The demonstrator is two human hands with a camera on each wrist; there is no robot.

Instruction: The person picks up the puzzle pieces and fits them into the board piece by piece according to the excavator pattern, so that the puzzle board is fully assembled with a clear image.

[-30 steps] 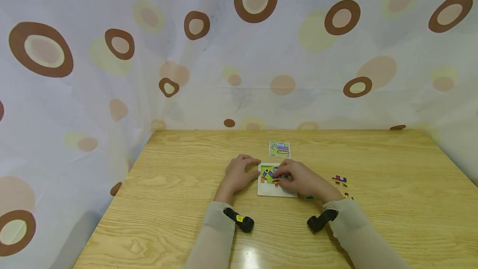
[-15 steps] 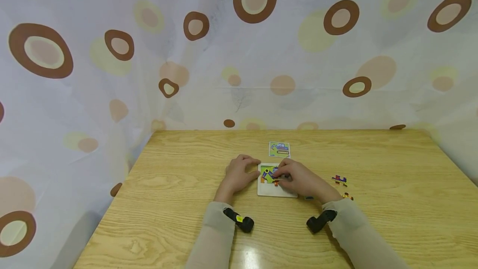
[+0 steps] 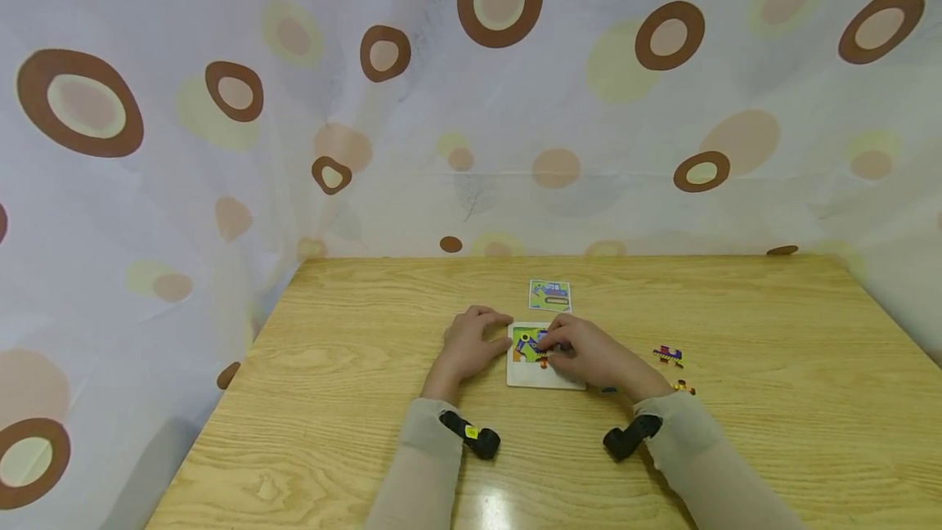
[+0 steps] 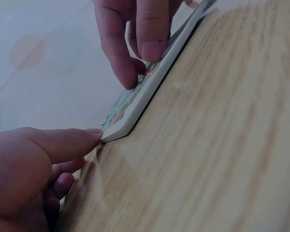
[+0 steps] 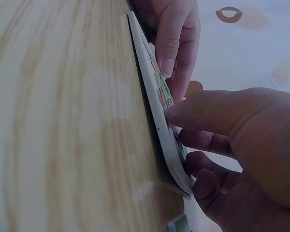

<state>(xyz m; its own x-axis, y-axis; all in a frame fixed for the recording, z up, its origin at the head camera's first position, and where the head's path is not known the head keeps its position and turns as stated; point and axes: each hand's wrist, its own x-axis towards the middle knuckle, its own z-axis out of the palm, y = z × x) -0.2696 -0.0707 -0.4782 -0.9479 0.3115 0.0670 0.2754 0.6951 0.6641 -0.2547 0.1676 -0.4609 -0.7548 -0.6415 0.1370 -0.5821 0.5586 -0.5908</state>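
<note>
A square puzzle board [image 3: 537, 377] with a pale frame lies flat on the table, its picture part filled with green, purple and orange pieces. At its left edge my left hand [image 3: 468, 343] rests with thumb and forefinger spread, the tips touching the frame. The left thumb [image 4: 77, 142] lies straight at the board's corner in the left wrist view, the other fingers bent below. Over the board's right half, my right hand [image 3: 592, 357] pinches a puzzle piece [image 3: 544, 363] with a bit of orange showing, low over the picture. Most of that piece is hidden by the fingers.
A picture card [image 3: 550, 295] of a purple digger lies behind the board. To the right are two loose pieces, a purple one [image 3: 668, 356] and a yellow one [image 3: 684, 388]. A dark piece [image 3: 608, 389] shows beside the right wrist. Patterned cloth [image 3: 412, 211] hangs behind the table.
Both hands stay almost in place; the right fingers remain over the same spot on the board. The view shifts very slightly.
</note>
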